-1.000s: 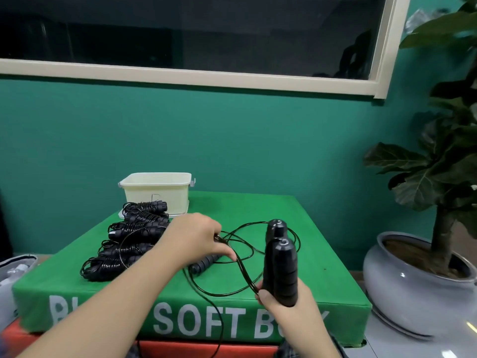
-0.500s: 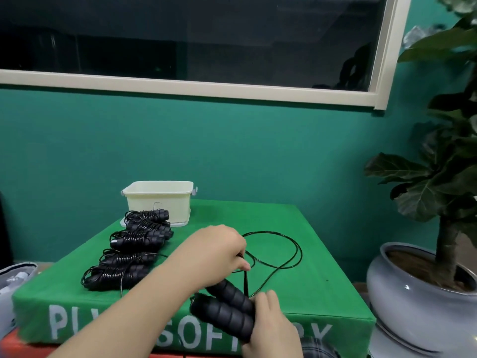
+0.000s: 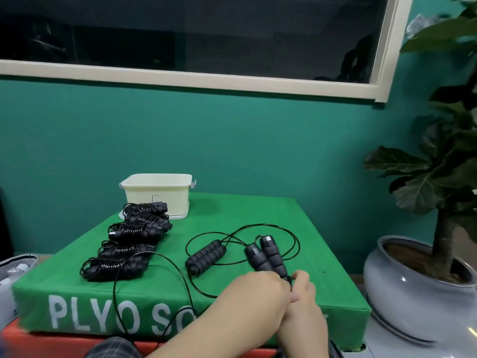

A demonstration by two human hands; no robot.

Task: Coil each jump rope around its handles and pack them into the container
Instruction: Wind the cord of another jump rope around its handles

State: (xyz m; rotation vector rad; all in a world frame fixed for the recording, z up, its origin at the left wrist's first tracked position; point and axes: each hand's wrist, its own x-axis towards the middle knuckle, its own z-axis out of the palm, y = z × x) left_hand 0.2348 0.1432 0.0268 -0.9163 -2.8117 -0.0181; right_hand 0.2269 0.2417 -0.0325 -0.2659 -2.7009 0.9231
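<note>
Right now both hands meeting at near edge of green plyo box: right hand curled round base of paired handles, left hand over them pinching black cord, fingertips hidden. Second handle pair lying flat just left, cord looped around. Five coiled ropes in row toward cream container at back left

Jump rope handles black; container cream; plyo box green, white lettering; wall teal; plant pot grey.
</note>
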